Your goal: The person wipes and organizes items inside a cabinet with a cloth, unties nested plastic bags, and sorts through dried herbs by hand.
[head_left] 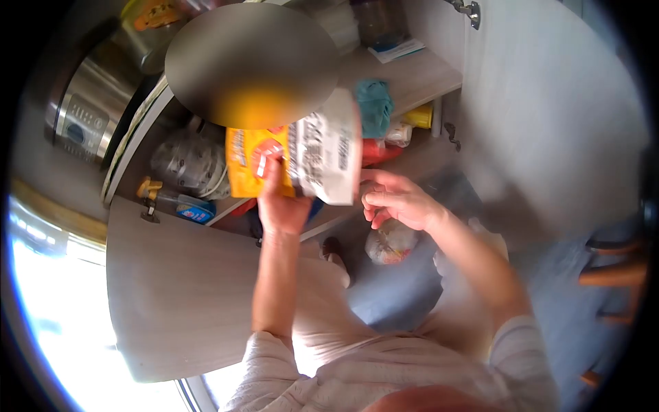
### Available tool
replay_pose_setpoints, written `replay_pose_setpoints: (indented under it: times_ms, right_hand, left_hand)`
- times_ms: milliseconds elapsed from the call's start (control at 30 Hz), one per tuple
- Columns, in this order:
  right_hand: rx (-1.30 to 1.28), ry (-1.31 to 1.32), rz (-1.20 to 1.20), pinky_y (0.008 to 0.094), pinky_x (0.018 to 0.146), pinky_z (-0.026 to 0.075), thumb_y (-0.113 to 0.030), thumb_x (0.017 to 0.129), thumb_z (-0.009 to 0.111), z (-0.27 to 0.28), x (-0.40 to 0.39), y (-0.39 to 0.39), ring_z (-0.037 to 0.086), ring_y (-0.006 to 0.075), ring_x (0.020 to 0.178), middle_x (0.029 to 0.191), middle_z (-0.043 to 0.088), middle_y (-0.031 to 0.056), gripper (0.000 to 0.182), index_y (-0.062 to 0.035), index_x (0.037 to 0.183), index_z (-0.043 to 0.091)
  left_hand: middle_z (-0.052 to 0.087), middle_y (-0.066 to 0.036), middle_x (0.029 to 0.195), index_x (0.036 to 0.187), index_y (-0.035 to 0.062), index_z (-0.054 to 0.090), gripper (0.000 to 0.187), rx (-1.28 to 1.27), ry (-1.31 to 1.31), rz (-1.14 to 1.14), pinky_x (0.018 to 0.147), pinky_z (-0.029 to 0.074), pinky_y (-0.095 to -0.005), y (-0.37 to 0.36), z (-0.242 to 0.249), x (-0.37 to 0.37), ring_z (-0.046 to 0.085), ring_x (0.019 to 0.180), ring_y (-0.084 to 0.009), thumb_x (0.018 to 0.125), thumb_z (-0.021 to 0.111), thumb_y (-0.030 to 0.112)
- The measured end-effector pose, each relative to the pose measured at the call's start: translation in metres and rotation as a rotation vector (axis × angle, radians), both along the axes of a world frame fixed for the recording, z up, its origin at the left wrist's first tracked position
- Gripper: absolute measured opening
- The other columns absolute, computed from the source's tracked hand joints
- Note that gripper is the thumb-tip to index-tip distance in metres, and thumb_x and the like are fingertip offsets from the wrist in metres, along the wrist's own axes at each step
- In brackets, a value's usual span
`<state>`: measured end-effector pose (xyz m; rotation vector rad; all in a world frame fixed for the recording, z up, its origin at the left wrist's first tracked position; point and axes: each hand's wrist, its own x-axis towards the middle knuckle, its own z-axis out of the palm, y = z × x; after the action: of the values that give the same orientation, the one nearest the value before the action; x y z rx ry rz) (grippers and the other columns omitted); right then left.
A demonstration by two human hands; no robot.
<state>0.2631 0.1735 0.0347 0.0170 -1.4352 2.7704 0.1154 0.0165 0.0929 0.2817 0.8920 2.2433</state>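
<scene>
My left hand [280, 202] grips the lower edge of a yellow and white printed bag [317, 154], its thumb on the yellow part. The bag is held up in front of the open cabinet, and a grey blurred oval hides the area above it. My right hand [395, 199] is just right of the bag's lower right corner, fingers apart and slightly curled, with nothing in them. Behind the bag, a teal cloth or bag [374, 108] hangs at the shelf edge, near a red item [379, 152].
Two cabinet doors stand open, a left one [178, 288] and a right one [549, 117]. Clear plastic bags [189, 161] and a blue-labelled bottle [195, 209] are inside at left. A steel appliance [93, 103] stands upper left. A plastic bag [391, 242] lies below my right hand.
</scene>
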Motion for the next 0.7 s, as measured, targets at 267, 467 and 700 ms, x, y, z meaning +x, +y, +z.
replay_pose_setpoints:
  times_ms: [267, 467, 700]
  right_hand:
    - [0.015, -0.088, 0.138, 0.0244, 0.058, 0.047, -0.011, 0.086, 0.055, -0.009, -0.047, 0.0, 0.057, 0.0104, 0.068, 0.078, 0.057, 0.0029, 0.035, -0.003, 0.12, 0.049]
    - [-0.054, -0.085, 0.121, 0.0239, 0.058, 0.047, -0.011, 0.084, 0.057, -0.02, -0.065, 0.01, 0.056, 0.0101, 0.067, 0.078, 0.057, 0.0035, 0.036, -0.0016, 0.118, 0.05]
    - [-0.071, -0.062, 0.089, 0.0237, 0.058, 0.047, -0.01, 0.086, 0.055, -0.022, -0.068, 0.028, 0.057, 0.0098, 0.067, 0.077, 0.057, 0.0037, 0.034, 0.0, 0.117, 0.05]
  left_hand:
    - [0.053, 0.005, 0.12, 0.115, 0.0182, 0.055, 0.026, 0.01, 0.279, 0.281, 0.099, 0.035, -0.0432, 0.115, 0.089, -0.135, 0.046, 0.117, -0.0189, 0.092, 0.044, 0.025]
    - [0.051, -0.003, 0.126, 0.125, 0.0166, 0.048, 0.036, -0.015, 0.449, 0.18, 0.099, 0.035, -0.0491, 0.204, 0.112, -0.219, 0.045, 0.119, -0.0243, 0.094, 0.035, 0.028]
    - [0.049, -0.005, 0.127, 0.126, 0.0158, 0.047, 0.038, -0.09, 0.396, 0.262, 0.099, 0.033, -0.0521, 0.267, 0.12, -0.25, 0.044, 0.119, -0.0304, 0.094, 0.031, 0.031]
